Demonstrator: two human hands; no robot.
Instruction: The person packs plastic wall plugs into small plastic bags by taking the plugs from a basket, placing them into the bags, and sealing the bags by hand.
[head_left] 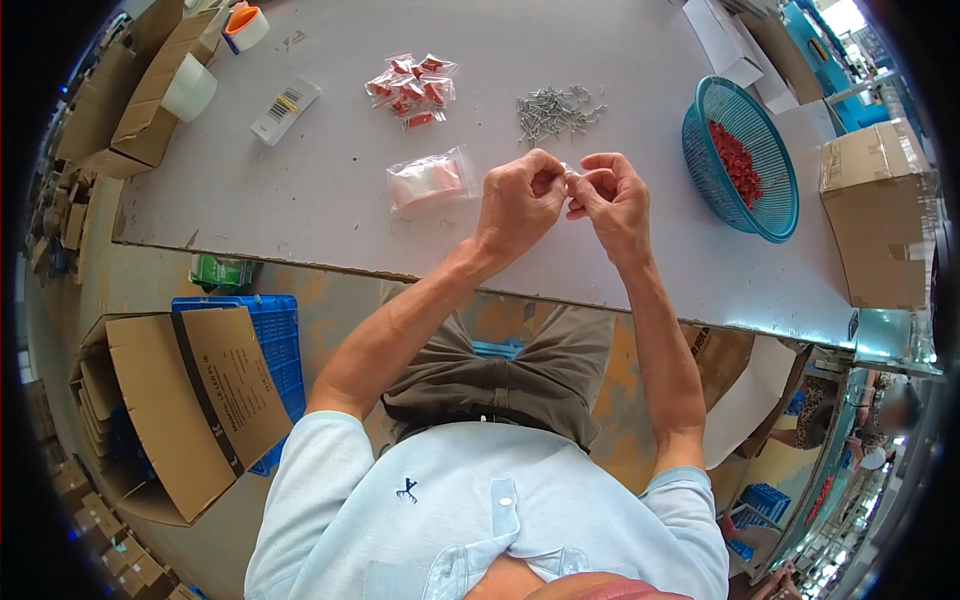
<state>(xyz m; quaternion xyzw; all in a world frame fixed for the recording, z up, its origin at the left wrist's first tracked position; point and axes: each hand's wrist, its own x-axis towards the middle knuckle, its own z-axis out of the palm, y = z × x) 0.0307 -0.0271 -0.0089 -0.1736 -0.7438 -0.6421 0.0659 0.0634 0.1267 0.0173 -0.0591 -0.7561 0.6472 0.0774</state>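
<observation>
My left hand (522, 203) and my right hand (612, 205) meet near the table's front edge, fingertips pinched together on a small, clear plastic piece (571, 172), mostly covered by the fingers. Just beyond them lies a heap of grey screws (558, 112). A clear bag with pale and red contents (430, 181) rests left of my left hand. Farther back is a pile of small clear packets with red parts (411, 88). To the right, a teal basket (705, 170) holds many small red pieces (736, 165).
White-grey table (320, 190) with a labelled packet (285, 110), tape rolls (247, 27) and an open carton (140, 125) at the left. A cardboard box (876, 215) stands right. Below left are another carton (190, 400) and a blue crate (270, 345). Another person (812, 415) is at far right.
</observation>
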